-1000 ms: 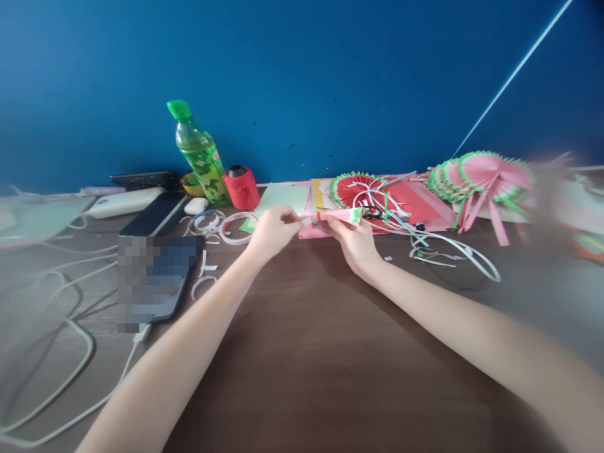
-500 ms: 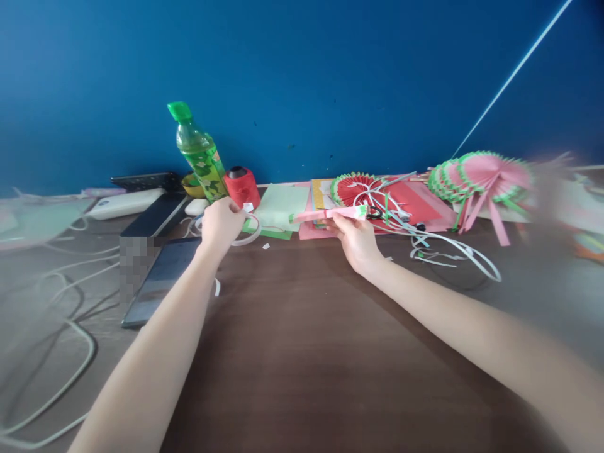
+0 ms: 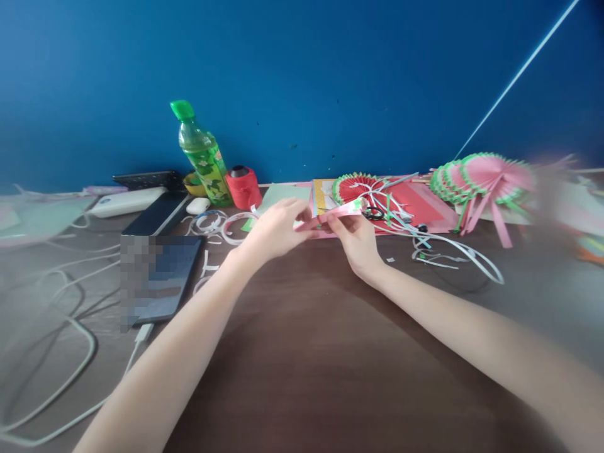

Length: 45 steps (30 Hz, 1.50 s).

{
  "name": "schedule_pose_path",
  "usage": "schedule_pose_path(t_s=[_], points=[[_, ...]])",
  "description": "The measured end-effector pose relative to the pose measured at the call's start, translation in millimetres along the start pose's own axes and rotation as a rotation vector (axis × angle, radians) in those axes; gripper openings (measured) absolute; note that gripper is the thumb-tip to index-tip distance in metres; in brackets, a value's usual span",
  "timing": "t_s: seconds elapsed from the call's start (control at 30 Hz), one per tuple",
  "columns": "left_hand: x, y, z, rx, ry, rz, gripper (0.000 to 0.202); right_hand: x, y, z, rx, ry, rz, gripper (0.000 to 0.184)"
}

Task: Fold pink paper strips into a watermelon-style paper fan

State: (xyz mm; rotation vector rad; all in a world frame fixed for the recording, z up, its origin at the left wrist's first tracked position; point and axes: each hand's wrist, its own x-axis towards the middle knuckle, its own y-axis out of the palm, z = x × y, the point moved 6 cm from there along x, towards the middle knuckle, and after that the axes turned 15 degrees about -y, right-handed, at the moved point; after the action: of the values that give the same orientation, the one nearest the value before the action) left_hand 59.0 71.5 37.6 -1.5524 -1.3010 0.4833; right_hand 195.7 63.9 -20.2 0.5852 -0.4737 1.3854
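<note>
A slim, folded pink paper strip (image 3: 346, 209) with green and white at its right end is held above the desk. My right hand (image 3: 359, 246) pinches it from below between thumb and fingers. From the left, my left hand (image 3: 277, 230) has its fingers bent closed around the strip's other end; the fingertips partly hide that end. Whether something small is also between them, I cannot tell. A white tape roll (image 3: 225, 231) lies left of my left hand. Behind my right hand are black-handled scissors (image 3: 375, 214) and a red and green pleated paper fan (image 3: 355, 187).
A green-capped bottle (image 3: 206, 165) and a red thread spool (image 3: 244, 190) stand by the blue wall. Dark tablet-like device (image 3: 177, 277) and white cables (image 3: 89, 346) lie left. Pink and green pleated fans (image 3: 491, 173) and white strips (image 3: 486, 267) lie right.
My left hand has moved right, from beside the tape roll to the left end of the folded pink paper strip. The right hand stays almost in place, still holding the strip.
</note>
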Motion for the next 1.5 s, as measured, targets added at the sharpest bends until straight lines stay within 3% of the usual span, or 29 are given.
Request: schedule_pose_path(t_s=[0.37, 0.67, 0.77, 0.9, 1.1, 1.3, 1.5], points=[[-3, 3.0, -3, 0.109, -0.11, -0.048, 0.02, -1, 7, 9, -0.019, -0.028, 0.056, 0.031], [-1, 4.1, 6, -0.118, -0.157, 0.044, 0.029, -1, 9, 11, 0.038, -0.008, 0.067, 0.024], [0, 7.4, 11, -0.252, -0.222, 0.1, 0.027, -3, 11, 13, 0.063, 0.018, 0.079, 0.022], [-2, 15.2, 14, -0.436, -0.328, 0.286, 0.027, -3, 11, 17, 0.068, -0.005, 0.094, 0.019], [-4, 15.7, 11, -0.525, -0.238, 0.457, 0.023, -2, 10, 6, 0.199, 0.052, 0.093, 0.017], [4, 4.5, 19, -0.422, -0.196, 0.328, 0.023, 0, 2, -4, 0.259, 0.103, -0.046, 0.015], [-1, 7.1, 15, -0.394, -0.244, 0.357, 0.024, 1, 2, -3, 0.238, 0.09, -0.055, 0.016]])
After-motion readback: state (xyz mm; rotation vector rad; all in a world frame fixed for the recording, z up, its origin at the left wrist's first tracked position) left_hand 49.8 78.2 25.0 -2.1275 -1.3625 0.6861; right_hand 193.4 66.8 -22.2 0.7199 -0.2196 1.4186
